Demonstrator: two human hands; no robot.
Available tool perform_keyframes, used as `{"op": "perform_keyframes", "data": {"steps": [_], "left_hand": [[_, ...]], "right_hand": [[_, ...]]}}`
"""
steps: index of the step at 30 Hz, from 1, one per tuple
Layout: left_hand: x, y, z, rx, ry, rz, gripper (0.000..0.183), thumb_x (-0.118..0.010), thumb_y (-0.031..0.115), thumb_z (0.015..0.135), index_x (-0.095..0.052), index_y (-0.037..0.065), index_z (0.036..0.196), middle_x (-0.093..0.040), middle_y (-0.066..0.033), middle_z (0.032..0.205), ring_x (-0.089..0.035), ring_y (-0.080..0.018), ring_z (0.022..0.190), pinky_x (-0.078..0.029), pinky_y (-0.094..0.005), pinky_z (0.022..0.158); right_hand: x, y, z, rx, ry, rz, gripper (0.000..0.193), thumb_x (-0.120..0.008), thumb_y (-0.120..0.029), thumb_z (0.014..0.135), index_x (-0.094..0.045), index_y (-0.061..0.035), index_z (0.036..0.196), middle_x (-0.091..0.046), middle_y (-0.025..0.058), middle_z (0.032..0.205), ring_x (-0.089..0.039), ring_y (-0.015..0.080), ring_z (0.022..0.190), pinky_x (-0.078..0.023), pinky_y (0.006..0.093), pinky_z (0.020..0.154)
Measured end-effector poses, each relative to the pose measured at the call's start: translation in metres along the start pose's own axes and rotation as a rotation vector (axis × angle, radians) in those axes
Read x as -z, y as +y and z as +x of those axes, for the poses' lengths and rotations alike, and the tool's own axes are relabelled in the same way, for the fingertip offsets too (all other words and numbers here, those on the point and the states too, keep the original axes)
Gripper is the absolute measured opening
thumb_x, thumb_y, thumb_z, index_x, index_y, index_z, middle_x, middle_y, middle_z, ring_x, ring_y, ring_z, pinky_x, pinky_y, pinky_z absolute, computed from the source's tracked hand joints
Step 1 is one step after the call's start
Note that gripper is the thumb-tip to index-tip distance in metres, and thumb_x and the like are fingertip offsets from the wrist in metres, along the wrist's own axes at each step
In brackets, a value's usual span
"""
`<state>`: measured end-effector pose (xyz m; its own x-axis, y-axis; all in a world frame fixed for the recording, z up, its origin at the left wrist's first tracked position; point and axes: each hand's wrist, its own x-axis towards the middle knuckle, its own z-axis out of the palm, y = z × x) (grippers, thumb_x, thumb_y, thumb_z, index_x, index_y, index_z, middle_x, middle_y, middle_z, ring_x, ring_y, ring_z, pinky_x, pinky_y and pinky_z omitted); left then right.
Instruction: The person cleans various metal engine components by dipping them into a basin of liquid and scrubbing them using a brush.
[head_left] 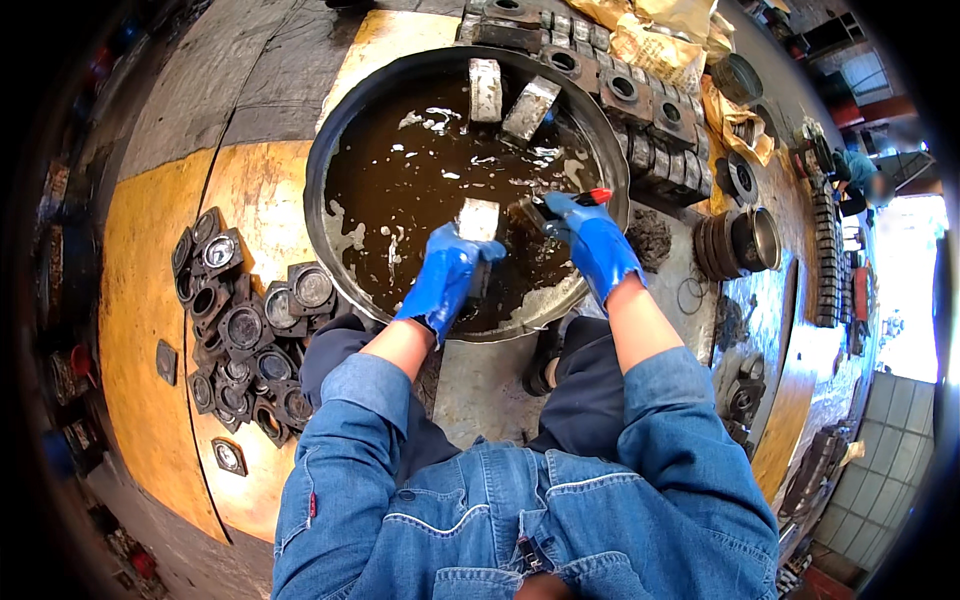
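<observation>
Between my knees stands a wide round metal basin (318, 185) of dark brown liquid with pale foam patches. Over its near half, my left hand (446, 268), in a torn blue glove, is closed around a metal block (479, 219) with a bright, wet top face. My right hand (598, 245), gloved the same way, grips a dark brush (597, 197) with a red handle end; its working end points left towards the block, apart from it. Two similar blocks, one upright (485, 92) and one tilted (530, 110), rest against the basin's far wall, partly in the liquid.
Left of the basin, square plates with round centres (243, 327) lie heaped on yellow boards. Rows of dark metal blocks (665, 165) stand at the far right, near torn paper sacks (660, 55). Metal rings (738, 243) lie to the right. Another person (856, 170) is farther off.
</observation>
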<state>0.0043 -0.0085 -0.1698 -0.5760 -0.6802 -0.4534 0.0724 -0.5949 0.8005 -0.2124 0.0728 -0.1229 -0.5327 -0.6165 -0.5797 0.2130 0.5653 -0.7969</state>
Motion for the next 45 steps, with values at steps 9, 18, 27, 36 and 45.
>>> {"op": "perform_keyframes", "data": {"steps": [9,18,27,36,45], "left_hand": [[0.069,0.034,0.009,0.006,0.097,0.479,0.031,-0.082,0.009,0.080,-0.075,-0.006,0.107,-0.074,-0.0092,0.090,-0.066,-0.0171,0.075,-0.053,-0.0340,0.067],[0.070,0.066,-0.019,0.051,-0.002,0.396,0.038,-0.067,0.023,0.096,-0.073,0.004,0.127,-0.075,-0.0108,0.122,-0.071,-0.0186,0.107,-0.058,-0.0351,0.089],[0.064,0.058,0.001,0.116,-0.038,0.251,0.041,-0.063,0.021,0.097,-0.070,0.001,0.131,-0.074,-0.0112,0.120,-0.071,-0.0204,0.109,-0.057,-0.0324,0.092],[0.083,0.059,-0.016,-0.115,-0.018,0.569,0.044,-0.052,-0.004,0.094,-0.064,-0.002,0.136,-0.068,-0.0193,0.136,-0.063,-0.0301,0.130,-0.047,-0.0369,0.113],[0.105,0.045,-0.011,-0.359,0.142,1.019,0.043,-0.042,0.031,0.113,-0.064,-0.001,0.132,-0.070,-0.0288,0.120,-0.069,-0.0358,0.109,-0.050,-0.0423,0.096]], "right_hand": [[-0.061,-0.021,-0.024,0.287,-0.322,0.026,0.026,-0.070,-0.034,0.096,-0.073,-0.0087,0.101,-0.070,0.0009,0.090,-0.060,0.0121,0.076,-0.051,0.0271,0.071],[-0.066,0.024,0.041,0.186,-0.117,-0.171,0.022,-0.070,-0.027,0.092,-0.073,-0.0054,0.095,-0.073,0.0025,0.088,-0.064,0.0099,0.080,-0.053,0.0280,0.072],[-0.096,0.013,0.070,0.167,-0.426,-0.049,0.020,-0.063,-0.024,0.093,-0.062,-0.0055,0.085,-0.063,0.0035,0.076,-0.052,0.0107,0.067,-0.048,0.0317,0.064],[-0.069,0.021,0.034,0.052,0.072,-0.427,0.036,-0.071,-0.037,0.089,-0.074,-0.0019,0.096,-0.073,0.0158,0.085,-0.070,0.0260,0.076,-0.055,0.0399,0.075],[-0.124,0.000,-0.035,0.936,-0.223,-0.122,0.010,-0.064,-0.007,0.090,-0.071,-0.0018,0.086,-0.071,0.0087,0.075,-0.067,0.0199,0.068,-0.054,0.0330,0.065]]}}
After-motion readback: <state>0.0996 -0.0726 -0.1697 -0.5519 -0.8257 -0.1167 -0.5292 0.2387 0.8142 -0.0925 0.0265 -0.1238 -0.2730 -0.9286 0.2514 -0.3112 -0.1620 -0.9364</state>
